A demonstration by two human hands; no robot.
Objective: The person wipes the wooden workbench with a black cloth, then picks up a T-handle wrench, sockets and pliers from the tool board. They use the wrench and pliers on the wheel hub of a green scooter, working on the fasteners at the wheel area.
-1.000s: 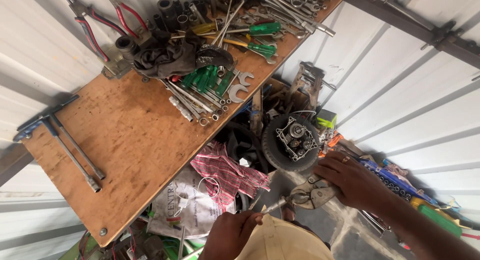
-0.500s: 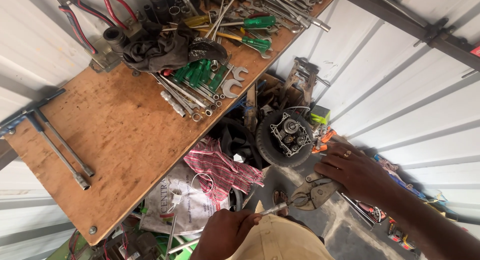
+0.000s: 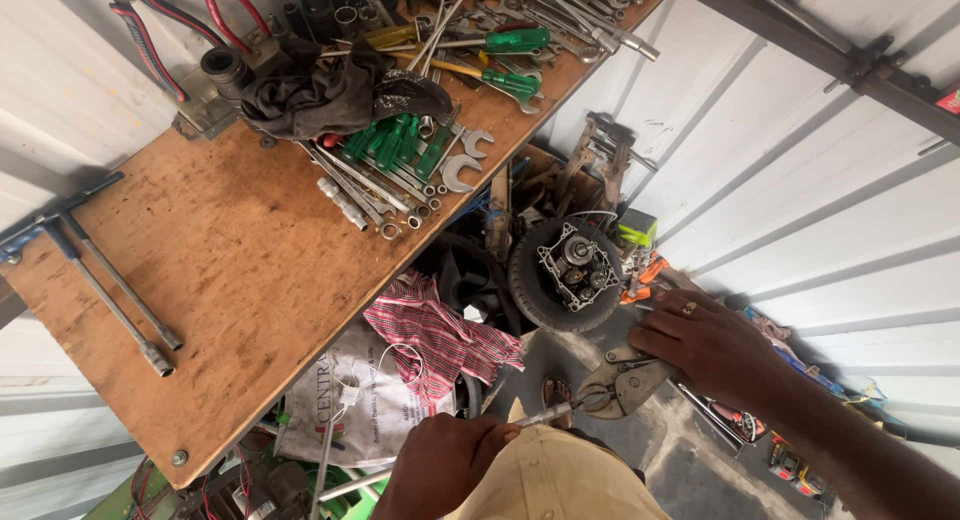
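Your right hand (image 3: 700, 345) lies palm down over the upper part of a grey metal part (image 3: 612, 385) — a flat, lobed casting with round openings — with the fingers together and curled over its top edge, pressing on it. The forearm runs off toward the lower right corner of the view. There is a ring on one finger.

Your left hand (image 3: 440, 462) sits low in the view, just above your tan-clad knee (image 3: 560, 480), closed into a fist around the handle of a thin metal tool (image 3: 545, 413). The tool's shaft points up and to the right, and its tip meets the lower left edge of the grey part, close to one of the round openings.

The part is held between your hands, above the concrete floor, just below a small wheel (image 3: 565, 275) with an exposed hub. Left of it lies a red checked cloth (image 3: 440, 335) over a white printed bag (image 3: 350, 400). Above and to the left stretches the wooden workbench (image 3: 230, 270) — green-handled screwdrivers (image 3: 395, 145), spanners (image 3: 460, 165) and a black rag (image 3: 320, 95) are scattered on its far end, and a long socket wrench (image 3: 110, 280) lies near its left edge.
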